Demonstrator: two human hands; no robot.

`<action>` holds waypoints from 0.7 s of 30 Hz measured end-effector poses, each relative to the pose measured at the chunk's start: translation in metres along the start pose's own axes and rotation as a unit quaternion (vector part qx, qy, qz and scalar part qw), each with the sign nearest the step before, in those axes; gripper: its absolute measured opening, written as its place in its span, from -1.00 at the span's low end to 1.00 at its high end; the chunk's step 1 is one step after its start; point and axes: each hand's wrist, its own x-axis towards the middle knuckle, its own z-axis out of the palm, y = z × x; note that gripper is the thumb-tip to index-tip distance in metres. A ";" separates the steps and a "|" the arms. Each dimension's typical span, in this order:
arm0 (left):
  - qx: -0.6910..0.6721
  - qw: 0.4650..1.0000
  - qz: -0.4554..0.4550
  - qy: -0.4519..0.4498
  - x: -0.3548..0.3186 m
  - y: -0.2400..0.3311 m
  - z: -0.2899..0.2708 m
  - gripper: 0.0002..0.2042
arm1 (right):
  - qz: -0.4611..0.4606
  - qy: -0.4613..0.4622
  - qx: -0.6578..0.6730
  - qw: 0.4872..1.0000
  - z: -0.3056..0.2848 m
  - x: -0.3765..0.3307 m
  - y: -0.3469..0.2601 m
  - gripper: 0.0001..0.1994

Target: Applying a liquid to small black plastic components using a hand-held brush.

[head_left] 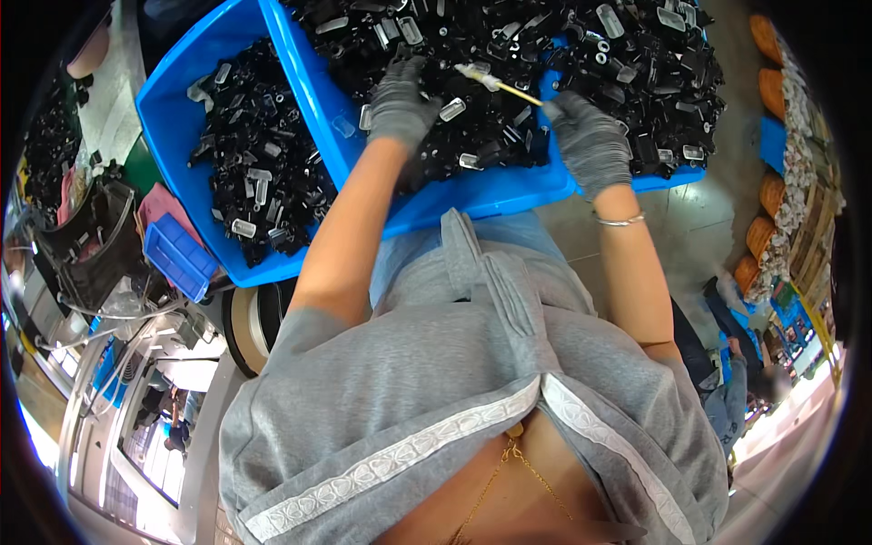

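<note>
My left hand [402,102], in a grey knit glove, reaches into a blue bin [481,193] heaped with small black plastic parts [495,141]. Its fingers are stretched forward with the thumb apart; the tips blend into the dark pile, and no held part can be made out. My right hand [590,143], gloved alike, is closed on a thin yellow stick [520,94]. The stick points up and left over the heap, and its far end has a lumpy white tip [477,75]. Several clear rectangular pieces [452,109] lie among the black parts near my left hand.
Another blue bin [195,136] with more parts stands to the left. A black heap [636,91] rises at the right. A small blue tray [179,254] lies beside the left bin. Orange containers [761,236] line the far right; a person's sleeve [727,404] shows at lower right.
</note>
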 end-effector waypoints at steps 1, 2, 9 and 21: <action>0.002 1.000 -0.024 0.001 0.011 -0.005 0.028 -0.35 | -0.003 -0.008 -0.019 1.000 0.009 0.007 -0.004 -0.76; 0.004 0.999 -0.045 0.001 0.020 -0.002 0.044 -0.34 | -0.006 -0.015 -0.036 0.999 0.018 0.014 -0.006 -0.75; -0.085 0.990 -0.021 0.114 0.027 -0.002 0.074 -0.46 | -0.071 -0.084 -0.151 0.982 0.036 0.067 -0.029 -0.75; -0.199 0.965 -0.101 -0.141 -0.072 -0.001 -0.021 -0.55 | -0.209 -0.199 -0.143 0.947 -0.004 0.015 -0.084 -0.80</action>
